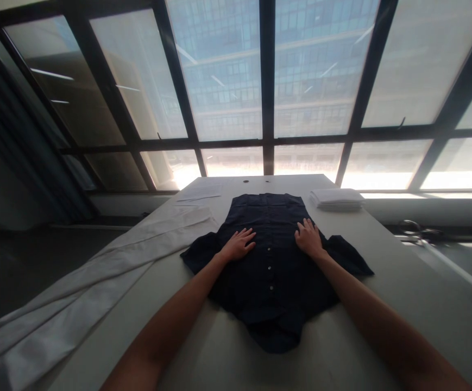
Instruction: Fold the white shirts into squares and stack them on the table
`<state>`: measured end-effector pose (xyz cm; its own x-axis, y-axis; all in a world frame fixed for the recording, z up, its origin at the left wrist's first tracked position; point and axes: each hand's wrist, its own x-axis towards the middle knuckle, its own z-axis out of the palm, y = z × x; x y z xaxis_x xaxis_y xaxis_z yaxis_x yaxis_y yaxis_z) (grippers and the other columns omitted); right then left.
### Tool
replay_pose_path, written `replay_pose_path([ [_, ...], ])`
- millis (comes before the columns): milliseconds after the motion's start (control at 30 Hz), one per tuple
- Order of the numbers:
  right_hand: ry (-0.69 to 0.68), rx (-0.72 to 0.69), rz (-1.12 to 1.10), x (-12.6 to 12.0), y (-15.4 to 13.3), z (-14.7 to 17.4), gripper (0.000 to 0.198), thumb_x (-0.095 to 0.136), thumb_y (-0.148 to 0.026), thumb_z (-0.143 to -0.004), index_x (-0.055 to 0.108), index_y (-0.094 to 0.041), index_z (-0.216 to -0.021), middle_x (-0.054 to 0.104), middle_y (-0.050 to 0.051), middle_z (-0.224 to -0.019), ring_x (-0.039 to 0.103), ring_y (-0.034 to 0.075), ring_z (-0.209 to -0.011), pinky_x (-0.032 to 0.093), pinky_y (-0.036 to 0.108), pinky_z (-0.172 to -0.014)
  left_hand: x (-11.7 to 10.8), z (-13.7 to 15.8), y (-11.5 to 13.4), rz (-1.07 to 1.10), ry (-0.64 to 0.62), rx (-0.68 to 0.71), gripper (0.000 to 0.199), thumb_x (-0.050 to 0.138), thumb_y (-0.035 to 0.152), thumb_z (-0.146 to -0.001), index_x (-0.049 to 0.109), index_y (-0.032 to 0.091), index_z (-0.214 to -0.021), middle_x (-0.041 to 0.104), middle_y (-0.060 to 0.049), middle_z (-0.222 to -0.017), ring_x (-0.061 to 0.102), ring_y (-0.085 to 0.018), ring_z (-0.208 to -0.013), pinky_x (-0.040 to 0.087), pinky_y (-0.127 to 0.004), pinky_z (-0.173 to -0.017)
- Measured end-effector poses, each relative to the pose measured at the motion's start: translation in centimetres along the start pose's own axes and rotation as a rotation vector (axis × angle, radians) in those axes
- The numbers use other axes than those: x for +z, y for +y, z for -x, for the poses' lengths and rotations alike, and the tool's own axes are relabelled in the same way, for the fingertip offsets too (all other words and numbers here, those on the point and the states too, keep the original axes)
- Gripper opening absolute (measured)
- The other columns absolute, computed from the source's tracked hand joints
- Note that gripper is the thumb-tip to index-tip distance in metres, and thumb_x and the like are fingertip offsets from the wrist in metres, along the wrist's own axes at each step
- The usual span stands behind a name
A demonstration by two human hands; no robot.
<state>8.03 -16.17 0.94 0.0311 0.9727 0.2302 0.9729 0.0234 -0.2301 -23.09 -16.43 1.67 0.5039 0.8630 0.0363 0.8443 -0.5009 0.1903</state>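
Note:
A dark navy button-up shirt (276, 228) lies spread on the white table, its light buttons running down the middle. Its sleeves stick out to both sides, and the end nearest me is rounded and a little rumpled. My left hand (238, 245) rests flat on the left part of the cloth, fingers extended toward the buttons. On the right part, my right hand (309, 238) also presses down, palm on the fabric with its fingers pointing away from me. Neither hand grips anything.
White cloth (109, 271) stretches along the table's left side and hangs past its edge. A folded white stack (337, 199) sits at the back right, and paper sheets (200, 191) lie at the back left. Large windows (219, 70) stand behind the white table (386, 293).

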Motion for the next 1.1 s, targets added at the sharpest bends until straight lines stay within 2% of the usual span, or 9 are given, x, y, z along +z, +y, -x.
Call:
replay_pose_path([
  [100, 0.039, -0.201, -0.062, -0.2, -1.3, 0.8, 0.057, 0.033, -0.036, -0.1, 0.039, -0.015, -0.152, 0.024, 0.011, -0.164, 0.01, 0.02, -0.152, 0.006, 0.038, -0.12, 0.0, 0.0, 0.1, 0.001, -0.002, -0.001, 0.056, 0.034, 0.051, -0.102, 0.037, 0.028, -0.153, 0.023, -0.004, -0.164, 0.016, -0.025, -0.152, 0.013, -0.049, -0.121],
  [167, -0.054, -0.327, -0.09, 0.0, -2.1, 1.2, 0.059, 0.033, -0.042, -0.101, 0.034, -0.019, -0.155, 0.02, 0.008, -0.165, 0.008, 0.019, -0.152, 0.007, 0.039, -0.121, 0.0, -0.1, 0.1, -0.003, 0.004, -0.001, 0.056, 0.034, 0.051, -0.102, 0.037, 0.028, -0.153, 0.024, -0.004, -0.163, 0.016, -0.025, -0.152, 0.013, -0.049, -0.121],
  [233, -0.181, -0.371, -0.09, 0.4, -2.6, 1.4, 0.061, 0.033, -0.048, -0.101, 0.033, -0.021, -0.156, 0.016, 0.008, -0.166, 0.007, 0.021, -0.153, 0.008, 0.042, -0.12, 0.0, -0.1, 0.2, -0.007, 0.006, -0.006, 0.056, 0.034, 0.051, -0.102, 0.037, 0.028, -0.153, 0.024, -0.003, -0.163, 0.016, -0.025, -0.152, 0.014, -0.048, -0.121],
  [333, -0.269, -0.309, -0.072, 0.7, -2.6, 1.3, 0.063, 0.032, -0.051, -0.101, 0.033, -0.02, -0.156, 0.015, 0.011, -0.166, 0.007, 0.024, -0.153, 0.008, 0.045, -0.12, 0.0, -0.1, 0.3, -0.007, 0.008, -0.016, 0.056, 0.034, 0.05, -0.102, 0.038, 0.028, -0.153, 0.025, -0.003, -0.163, 0.016, -0.024, -0.152, 0.014, -0.048, -0.121],
  [467, -0.26, -0.205, -0.054, 0.8, -2.3, 1.0, 0.063, 0.03, -0.051, -0.102, 0.03, -0.021, -0.157, 0.016, 0.012, -0.165, 0.009, 0.025, -0.152, 0.008, 0.046, -0.12, -0.1, -0.1, 0.5, -0.01, 0.009, -0.023, 0.056, 0.035, 0.049, -0.101, 0.039, 0.027, -0.152, 0.026, -0.003, -0.163, 0.017, -0.024, -0.152, 0.015, -0.048, -0.121],
  [600, -0.234, -0.158, -0.042, 1.0, -2.1, 1.0, 0.063, 0.03, -0.05, -0.102, 0.031, -0.019, -0.157, 0.018, 0.013, -0.165, 0.012, 0.026, -0.152, 0.009, 0.046, -0.12, -0.1, -0.1, 0.6, -0.011, 0.019, -0.023, 0.056, 0.035, 0.048, -0.101, 0.04, 0.026, -0.152, 0.027, -0.003, -0.163, 0.019, -0.025, -0.151, 0.016, -0.048, -0.121],
  [1100, -0.223, -0.18, -0.077, 0.3, -1.8, 1.3, 0.06, 0.034, -0.046, -0.102, 0.036, -0.016, -0.154, 0.024, 0.012, -0.163, 0.015, 0.024, -0.151, 0.011, 0.042, -0.12, 0.2, -0.2, 0.5, -0.008, 0.056, -0.02, 0.055, 0.035, 0.047, -0.101, 0.042, 0.026, -0.151, 0.029, -0.003, -0.161, 0.021, -0.025, -0.151, 0.018, -0.049, -0.121],
])
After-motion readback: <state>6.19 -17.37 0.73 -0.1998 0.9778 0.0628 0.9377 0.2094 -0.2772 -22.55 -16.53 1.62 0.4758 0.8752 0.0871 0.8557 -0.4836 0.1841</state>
